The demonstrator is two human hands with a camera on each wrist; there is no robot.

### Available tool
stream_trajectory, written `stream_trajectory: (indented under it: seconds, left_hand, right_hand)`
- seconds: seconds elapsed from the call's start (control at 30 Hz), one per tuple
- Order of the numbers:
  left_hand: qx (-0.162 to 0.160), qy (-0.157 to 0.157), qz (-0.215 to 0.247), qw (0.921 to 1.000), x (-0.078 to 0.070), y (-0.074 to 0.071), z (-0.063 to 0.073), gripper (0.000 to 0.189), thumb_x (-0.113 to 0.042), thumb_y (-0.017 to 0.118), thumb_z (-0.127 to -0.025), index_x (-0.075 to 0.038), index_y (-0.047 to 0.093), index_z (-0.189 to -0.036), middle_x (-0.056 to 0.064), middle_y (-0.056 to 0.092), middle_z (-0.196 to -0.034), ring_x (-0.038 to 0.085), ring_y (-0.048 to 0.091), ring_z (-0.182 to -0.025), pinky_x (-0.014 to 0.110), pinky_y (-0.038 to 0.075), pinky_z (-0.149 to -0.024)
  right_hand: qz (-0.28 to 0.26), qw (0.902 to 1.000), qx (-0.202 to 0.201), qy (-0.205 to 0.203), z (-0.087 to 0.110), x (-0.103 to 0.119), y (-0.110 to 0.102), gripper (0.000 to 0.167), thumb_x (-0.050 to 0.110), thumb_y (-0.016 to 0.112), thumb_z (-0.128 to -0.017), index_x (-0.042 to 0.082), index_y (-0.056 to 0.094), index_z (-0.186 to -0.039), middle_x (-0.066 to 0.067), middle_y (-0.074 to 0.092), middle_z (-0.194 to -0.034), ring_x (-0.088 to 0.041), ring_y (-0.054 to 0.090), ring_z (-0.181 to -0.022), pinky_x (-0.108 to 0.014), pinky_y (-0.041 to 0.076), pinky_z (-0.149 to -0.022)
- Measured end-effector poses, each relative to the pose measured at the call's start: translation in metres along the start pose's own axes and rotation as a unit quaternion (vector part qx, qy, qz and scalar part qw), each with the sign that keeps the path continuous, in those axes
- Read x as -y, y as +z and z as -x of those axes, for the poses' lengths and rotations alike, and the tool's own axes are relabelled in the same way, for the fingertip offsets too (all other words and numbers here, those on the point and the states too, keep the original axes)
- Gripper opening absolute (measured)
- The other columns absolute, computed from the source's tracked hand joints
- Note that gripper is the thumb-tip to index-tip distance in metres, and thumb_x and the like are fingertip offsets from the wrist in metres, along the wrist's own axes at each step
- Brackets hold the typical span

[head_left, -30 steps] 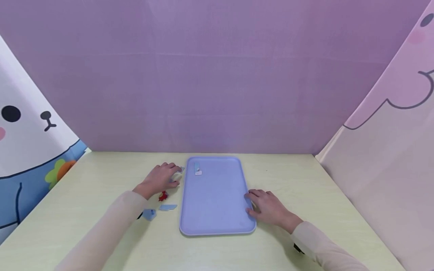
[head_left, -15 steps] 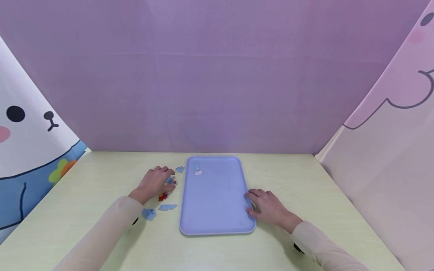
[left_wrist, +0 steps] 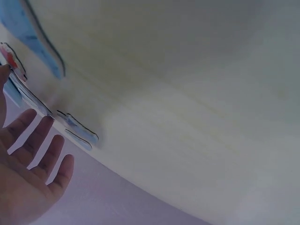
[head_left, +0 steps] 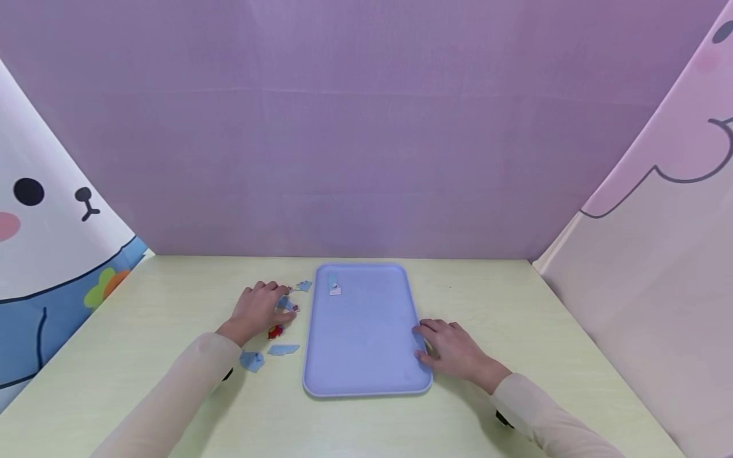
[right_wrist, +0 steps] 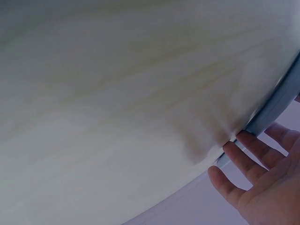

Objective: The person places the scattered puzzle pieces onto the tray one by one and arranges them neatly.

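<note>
In the head view, my left hand [head_left: 256, 313] is over a small cluster of flat, irregular, printed puzzle pieces left of the tray. A blue piece [head_left: 286, 304] lies between its thumb and forefinger; in the left wrist view the loosely bent fingers [left_wrist: 36, 140] are close to the pieces' edges, and contact is hard to make out. Just below the thumb is a red piece [head_left: 276, 332]. My right hand [head_left: 458, 353] rests at the right rim of the lavender tray [head_left: 366, 337], fingertips touching it. A light-blue and white piece [head_left: 334, 284] lies inside the tray's upper left.
Two more blue pieces lie nearer me, one angular [head_left: 252, 361] and one long [head_left: 283, 350]. Another blue piece [head_left: 303, 286] is beside the tray's upper left edge. A purple cloth backdrop [head_left: 366, 140] rises behind the pale table [head_left: 487, 299].
My left hand has drawn back left from beside the tray, uncovering the blue pieces near its fingertips. The right hand and the tray have stayed put.
</note>
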State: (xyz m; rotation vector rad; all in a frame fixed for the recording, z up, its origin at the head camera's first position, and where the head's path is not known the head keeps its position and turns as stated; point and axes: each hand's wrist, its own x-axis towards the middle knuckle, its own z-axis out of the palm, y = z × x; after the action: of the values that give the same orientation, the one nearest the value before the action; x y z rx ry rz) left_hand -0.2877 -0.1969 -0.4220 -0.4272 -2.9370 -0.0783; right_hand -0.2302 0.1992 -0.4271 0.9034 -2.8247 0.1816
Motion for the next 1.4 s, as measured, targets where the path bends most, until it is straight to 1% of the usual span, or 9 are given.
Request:
stream_trajectory:
  seconds: [0.2,0.43,0.77,1.0,1.27,1.4]
  left_hand:
    - [0.001,-0.003,-0.002,1.0000,-0.0005,-0.0018,0.0019,0.063,-0.052,0.067,-0.074,-0.009,0.057,-0.119,0.014,0.060,-0.109,0.034,0.054,-0.098,0.052,0.047,-0.078]
    - [0.005,-0.007,0.007,0.9999,-0.0020,-0.0026,0.0001,0.062,-0.050,0.068,-0.074,-0.009,0.057,-0.119,0.015,0.060,-0.111,0.034,0.054,-0.097,0.052,0.047,-0.079]
    - [0.013,-0.009,0.034,0.9993,-0.0028,-0.0035,0.0008,0.061,-0.044,0.071,-0.073,-0.009,0.056,-0.121,0.016,0.059,-0.115,0.035,0.053,-0.100,0.054,0.047,-0.080]
    - [0.025,-0.021,0.047,0.9984,-0.0025,-0.0016,0.0002,0.060,-0.041,0.070,-0.074,-0.010,0.054,-0.124,0.016,0.058,-0.118,0.036,0.052,-0.103,0.054,0.045,-0.083]
    - [0.015,-0.023,0.046,0.9986,-0.0039,-0.0005,0.0016,0.062,-0.047,0.068,-0.074,-0.010,0.056,-0.123,0.017,0.058,-0.117,0.037,0.051,-0.104,0.054,0.045,-0.082]
    - [0.015,-0.032,0.050,0.9981,-0.0042,-0.0011,0.0004,0.062,-0.047,0.069,-0.074,-0.010,0.056,-0.122,0.017,0.058,-0.117,0.037,0.051,-0.105,0.054,0.045,-0.082]
  right_hand:
    - [-0.001,1.0000,0.008,0.006,-0.0001,-0.0006,-0.0001,0.045,0.036,0.061,-0.084,0.009,0.057,-0.120,-0.012,0.055,-0.124,-0.029,0.052,-0.114,-0.049,0.044,-0.087]
    - [-0.002,0.9999,0.013,0.008,0.0002,-0.0014,0.0001,0.046,0.037,0.059,-0.084,0.010,0.056,-0.121,-0.012,0.055,-0.125,-0.029,0.051,-0.115,-0.049,0.043,-0.088]
    - [-0.004,1.0000,0.004,0.004,0.0004,-0.0019,0.0013,0.045,0.034,0.062,-0.083,0.009,0.057,-0.120,-0.013,0.055,-0.124,-0.030,0.052,-0.114,-0.049,0.043,-0.087]
    - [-0.005,0.9999,0.013,0.007,0.0004,-0.0008,0.0002,0.045,0.035,0.060,-0.084,0.009,0.056,-0.120,-0.013,0.055,-0.125,-0.030,0.051,-0.115,-0.049,0.043,-0.087]
    - [-0.002,0.9999,0.015,0.005,-0.0001,0.0003,-0.0010,0.045,0.035,0.060,-0.084,0.008,0.057,-0.120,-0.014,0.055,-0.125,-0.030,0.052,-0.114,-0.050,0.043,-0.086]
    - [-0.003,0.9999,0.015,0.007,0.0001,0.0007,-0.0012,0.045,0.036,0.061,-0.084,0.009,0.057,-0.120,-0.013,0.055,-0.125,-0.030,0.051,-0.115,-0.050,0.043,-0.087]
